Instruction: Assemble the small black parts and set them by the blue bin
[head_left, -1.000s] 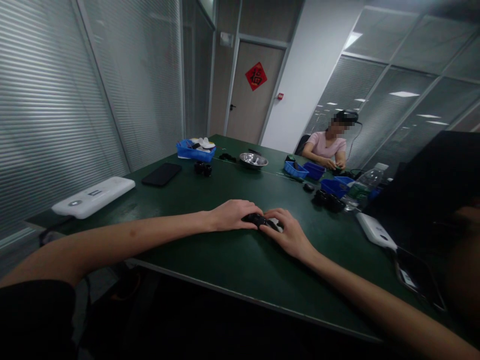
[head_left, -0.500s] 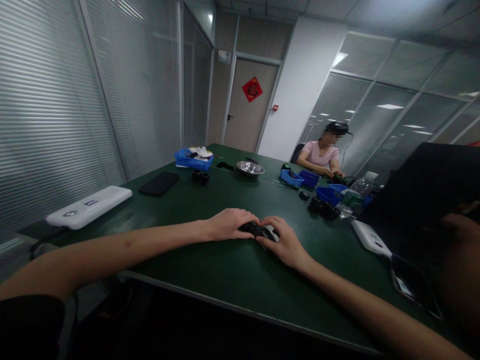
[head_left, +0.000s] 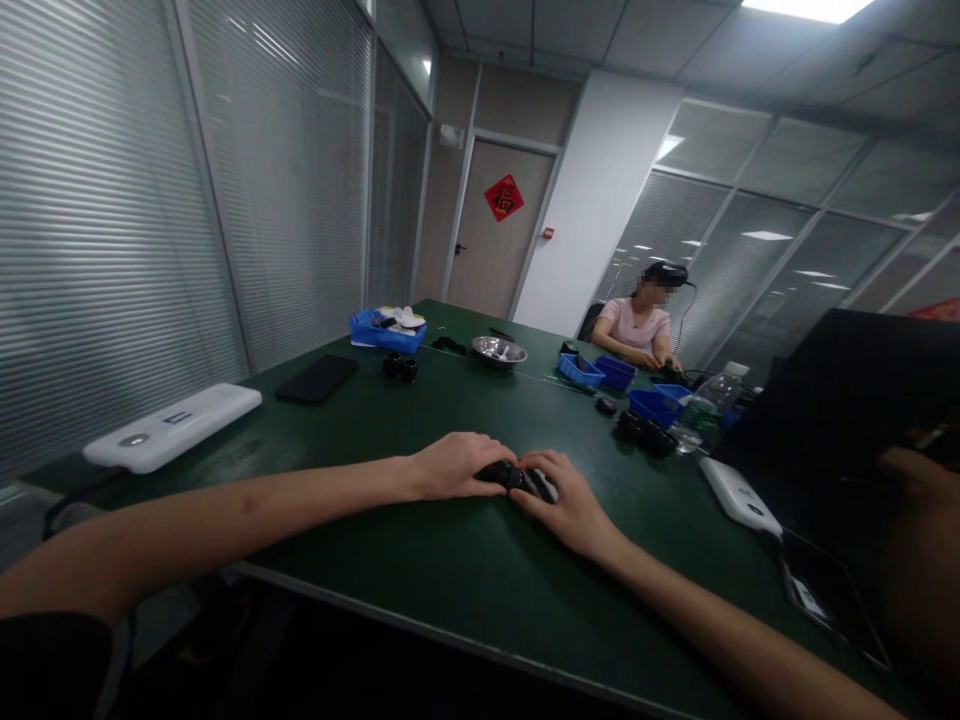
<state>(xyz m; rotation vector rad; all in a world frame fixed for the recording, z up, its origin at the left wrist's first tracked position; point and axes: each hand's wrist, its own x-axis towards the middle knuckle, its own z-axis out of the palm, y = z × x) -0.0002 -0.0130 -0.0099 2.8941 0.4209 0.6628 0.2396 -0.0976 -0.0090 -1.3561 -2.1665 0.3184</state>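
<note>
Both hands meet over the green table (head_left: 420,590), near its front edge. My left hand (head_left: 454,466) is closed around the left end of a small black object (head_left: 496,474), thumb below and fingers above. My right hand (head_left: 571,508) grips its other end, where a shiny, light-streaked surface shows between thumb and fingers. The fingertips of the two hands nearly touch at the object's middle. Fingers cover much of it, and its exact kind cannot be made out.
A white power bank (head_left: 172,425) and black phone (head_left: 316,379) lie left. Further back are a blue basket (head_left: 386,335), small black parts (head_left: 400,367) and a metal bowl (head_left: 499,352). Rightward are blue trays (head_left: 654,407), black parts (head_left: 643,434), a bottle (head_left: 705,408) and a seated person (head_left: 636,325).
The view has tipped up slightly, so the scene sits lower in the picture. Both hands keep their hold on the black object, with little visible change in grip.
</note>
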